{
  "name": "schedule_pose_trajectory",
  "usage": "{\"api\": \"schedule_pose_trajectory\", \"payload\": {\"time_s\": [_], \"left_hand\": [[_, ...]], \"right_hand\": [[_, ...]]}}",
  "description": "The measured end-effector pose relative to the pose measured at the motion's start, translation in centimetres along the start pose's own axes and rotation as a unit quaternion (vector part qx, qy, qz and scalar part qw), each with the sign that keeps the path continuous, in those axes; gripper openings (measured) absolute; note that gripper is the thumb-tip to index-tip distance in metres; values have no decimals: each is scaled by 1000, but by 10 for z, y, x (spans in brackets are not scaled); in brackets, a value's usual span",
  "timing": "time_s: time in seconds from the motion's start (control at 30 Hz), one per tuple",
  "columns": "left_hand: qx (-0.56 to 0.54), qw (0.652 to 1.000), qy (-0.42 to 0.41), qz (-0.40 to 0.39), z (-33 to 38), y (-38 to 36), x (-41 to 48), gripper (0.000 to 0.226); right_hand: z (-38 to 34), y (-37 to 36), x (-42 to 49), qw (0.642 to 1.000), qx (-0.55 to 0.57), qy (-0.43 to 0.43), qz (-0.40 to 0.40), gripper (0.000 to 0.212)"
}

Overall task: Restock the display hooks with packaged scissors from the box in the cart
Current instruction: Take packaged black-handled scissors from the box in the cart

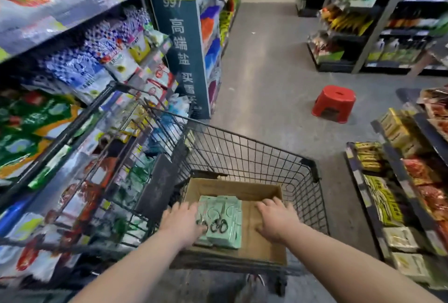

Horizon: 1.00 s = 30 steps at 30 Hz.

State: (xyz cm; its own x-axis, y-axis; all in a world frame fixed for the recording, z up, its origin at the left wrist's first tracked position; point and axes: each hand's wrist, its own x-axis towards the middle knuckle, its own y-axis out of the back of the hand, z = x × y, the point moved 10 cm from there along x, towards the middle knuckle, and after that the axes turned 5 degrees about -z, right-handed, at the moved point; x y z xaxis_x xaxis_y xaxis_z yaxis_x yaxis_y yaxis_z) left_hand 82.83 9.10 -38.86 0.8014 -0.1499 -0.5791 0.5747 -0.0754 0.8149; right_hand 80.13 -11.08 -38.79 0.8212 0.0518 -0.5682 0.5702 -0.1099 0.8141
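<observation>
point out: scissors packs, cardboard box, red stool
scissors packs (221, 220): head view, on the top green card, just above the scissor handles.
cardboard box (263, 242): head view, on the bare brown floor of the box.
red stool (335, 99): head view, on its seat.

The cart is dark wire mesh, metal with a matt coating, and the box inside it is plain brown cardboard, dull and smooth. The packaged scissors sit on pale green card with a slight sheen, their blades shiny metal. The stool is glossy red plastic on a grey floor that looks like worn, faintly polished concrete.
</observation>
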Motion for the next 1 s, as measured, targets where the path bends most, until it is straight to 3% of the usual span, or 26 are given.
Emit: {"api": "schedule_pose_trajectory", "payload": {"time_s": [0.2, 0.53, 0.77, 1.0], "left_hand": [[-28, 998, 45, -44, -13, 10, 61, 69], [-49, 987, 53, -145, -19, -46, 127, 67], [-60, 976, 37, -206, -33, -100, 183, 61], [-93, 964, 38, -246, -44, -156, 224, 66]], "right_hand": [[20, 5, 73, 999, -4, 13, -51, 61], [14, -42, 156, 990, -1, 12, -143, 51], [5, -108, 203, 974, 103, -54, -195, 55], [0, -172, 239, 935, 237, -144, -222, 62]]}}
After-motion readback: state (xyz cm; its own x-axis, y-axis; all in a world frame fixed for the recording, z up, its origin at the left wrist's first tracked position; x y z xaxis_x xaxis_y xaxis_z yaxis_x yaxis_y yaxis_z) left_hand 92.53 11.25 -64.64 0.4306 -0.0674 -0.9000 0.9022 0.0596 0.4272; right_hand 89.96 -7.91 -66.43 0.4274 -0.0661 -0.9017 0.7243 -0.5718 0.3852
